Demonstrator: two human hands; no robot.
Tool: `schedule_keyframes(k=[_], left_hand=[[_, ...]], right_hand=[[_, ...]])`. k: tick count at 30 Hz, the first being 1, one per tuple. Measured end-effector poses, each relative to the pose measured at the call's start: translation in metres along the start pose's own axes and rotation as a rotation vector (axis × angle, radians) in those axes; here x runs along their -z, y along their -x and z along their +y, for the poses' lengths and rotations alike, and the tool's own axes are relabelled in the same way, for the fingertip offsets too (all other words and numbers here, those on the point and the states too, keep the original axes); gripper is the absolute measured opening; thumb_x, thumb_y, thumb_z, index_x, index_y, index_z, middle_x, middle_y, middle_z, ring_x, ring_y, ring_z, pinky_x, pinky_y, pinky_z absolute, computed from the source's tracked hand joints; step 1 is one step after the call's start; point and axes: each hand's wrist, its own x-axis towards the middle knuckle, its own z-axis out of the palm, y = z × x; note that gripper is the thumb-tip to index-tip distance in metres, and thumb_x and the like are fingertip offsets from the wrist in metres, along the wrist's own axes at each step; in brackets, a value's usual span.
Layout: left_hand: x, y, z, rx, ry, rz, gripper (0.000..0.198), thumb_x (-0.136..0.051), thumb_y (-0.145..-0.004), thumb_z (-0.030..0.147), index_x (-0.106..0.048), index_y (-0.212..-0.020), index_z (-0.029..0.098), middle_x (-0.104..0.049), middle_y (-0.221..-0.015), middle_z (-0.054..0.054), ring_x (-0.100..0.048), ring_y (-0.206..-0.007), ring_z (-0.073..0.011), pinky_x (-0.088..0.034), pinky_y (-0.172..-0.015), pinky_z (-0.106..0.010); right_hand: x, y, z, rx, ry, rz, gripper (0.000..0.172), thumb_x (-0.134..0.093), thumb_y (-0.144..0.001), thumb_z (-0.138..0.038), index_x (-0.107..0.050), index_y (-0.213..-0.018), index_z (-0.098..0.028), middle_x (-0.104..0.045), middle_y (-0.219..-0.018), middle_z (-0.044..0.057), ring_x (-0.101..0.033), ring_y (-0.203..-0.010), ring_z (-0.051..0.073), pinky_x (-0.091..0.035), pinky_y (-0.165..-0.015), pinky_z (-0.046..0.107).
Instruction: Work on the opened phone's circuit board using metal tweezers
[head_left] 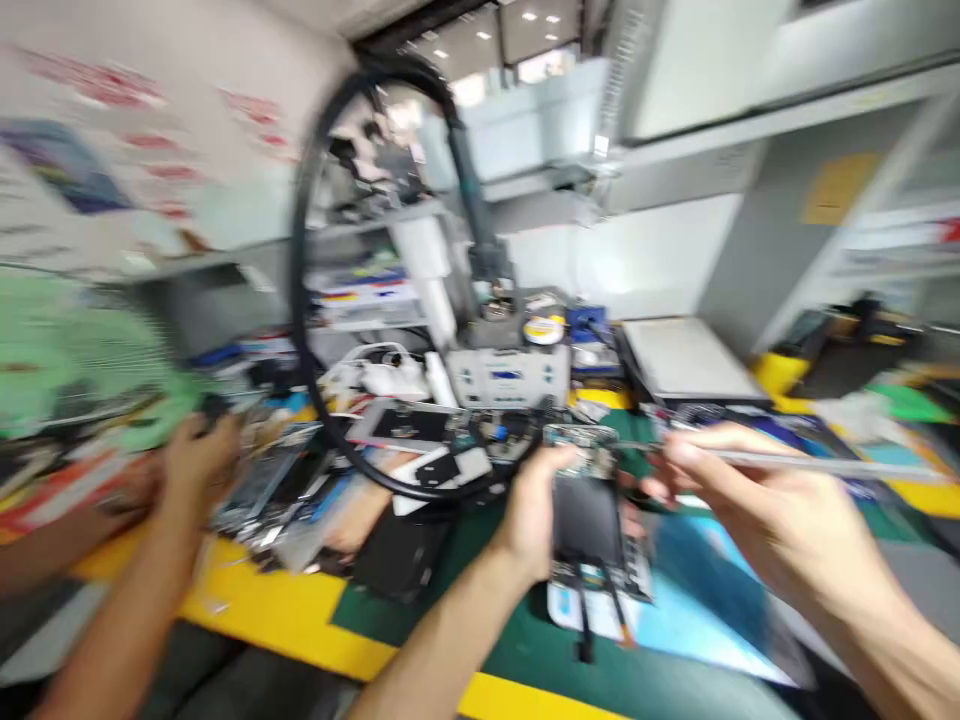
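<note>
My left hand (534, 512) is closed around an opened phone (589, 500) and holds it upright over the green mat (517, 610); the phone's circuit board shows at its top. My right hand (739, 495) pinches a thin metal tool (817, 462), probably tweezers, whose tip lies level with the phone's upper edge. Motion blurs the whole view.
Another person's hand (196, 455) and forearms reach into a pile of phone parts (300, 490) at the left. A grey rework station (508, 375) with a looping black hose (304, 300) stands behind. A green fan (82, 360) is far left, and yellow tape (262, 610) marks the bench edge.
</note>
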Motion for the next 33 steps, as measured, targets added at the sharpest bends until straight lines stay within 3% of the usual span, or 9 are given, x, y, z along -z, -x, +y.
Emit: schedule_keyframes(k=[2,6,12,17,22,27,33], left_hand=[[-0.004,-0.008,-0.012,0.156,0.007,-0.158,0.047,-0.050,-0.098,0.052,-0.074,-0.101,0.011,-0.076,-0.093,-0.009,-0.074,-0.093,-0.0303,-0.060,-0.085,-0.045],[0.000,-0.016,-0.016,0.192,0.003,-0.254,0.050,-0.051,-0.090,0.051,-0.078,-0.095,0.010,-0.077,-0.076,-0.014,-0.076,-0.086,-0.0342,-0.059,-0.080,-0.045],[-0.007,-0.008,-0.016,0.112,-0.041,-0.213,0.053,-0.060,-0.083,0.053,-0.074,-0.116,0.014,-0.078,-0.082,-0.013,-0.075,-0.080,-0.0339,-0.059,-0.073,-0.044],[-0.007,-0.009,-0.019,0.032,-0.120,-0.154,0.054,-0.067,-0.082,0.052,-0.074,-0.115,0.009,-0.077,-0.074,-0.014,-0.073,-0.068,-0.0326,-0.057,-0.059,-0.040],[-0.005,-0.010,-0.023,-0.038,-0.165,-0.119,0.059,-0.069,-0.086,0.056,-0.072,-0.121,0.009,-0.076,-0.070,-0.012,-0.072,-0.062,-0.0303,-0.057,-0.060,-0.040],[-0.004,-0.010,-0.022,-0.005,-0.161,-0.121,0.062,-0.068,-0.085,0.062,-0.074,-0.119,0.011,-0.076,-0.070,-0.012,-0.073,-0.063,-0.0300,-0.057,-0.059,-0.039],[-0.006,-0.007,-0.017,0.088,-0.072,-0.189,0.061,-0.064,-0.081,0.064,-0.077,-0.110,0.013,-0.077,-0.073,-0.014,-0.076,-0.079,-0.0369,-0.060,-0.073,-0.048]], right_hand=[[0.007,0.003,0.003,-0.051,-0.046,0.022,0.030,-0.074,-0.095,-0.052,-0.073,-0.084,-0.024,-0.073,-0.077,0.002,-0.072,-0.069,0.021,-0.060,-0.064,0.030],[0.001,0.002,0.005,-0.063,-0.105,0.074,0.026,-0.077,-0.093,-0.047,-0.073,-0.087,-0.023,-0.075,-0.075,0.002,-0.073,-0.070,0.021,-0.060,-0.065,0.030],[-0.003,0.004,0.001,-0.052,-0.107,0.095,0.019,-0.079,-0.092,-0.042,-0.078,-0.089,-0.023,-0.078,-0.081,0.003,-0.073,-0.071,0.019,-0.060,-0.066,0.030],[-0.003,0.004,0.002,-0.041,-0.029,0.147,0.015,-0.082,-0.088,-0.040,-0.080,-0.086,-0.025,-0.078,-0.084,0.003,-0.072,-0.073,0.021,-0.059,-0.068,0.031],[-0.004,0.003,0.001,-0.043,-0.005,0.156,0.013,-0.082,-0.088,-0.040,-0.080,-0.086,-0.027,-0.079,-0.085,0.002,-0.073,-0.075,0.020,-0.059,-0.069,0.030],[-0.003,0.004,0.001,-0.052,0.001,0.133,0.013,-0.082,-0.088,-0.040,-0.081,-0.087,-0.028,-0.079,-0.085,0.002,-0.073,-0.074,0.020,-0.059,-0.067,0.029],[-0.004,0.004,0.000,-0.048,0.010,0.138,0.016,-0.080,-0.089,-0.042,-0.079,-0.085,-0.027,-0.079,-0.084,0.003,-0.073,-0.073,0.022,-0.059,-0.065,0.031]])
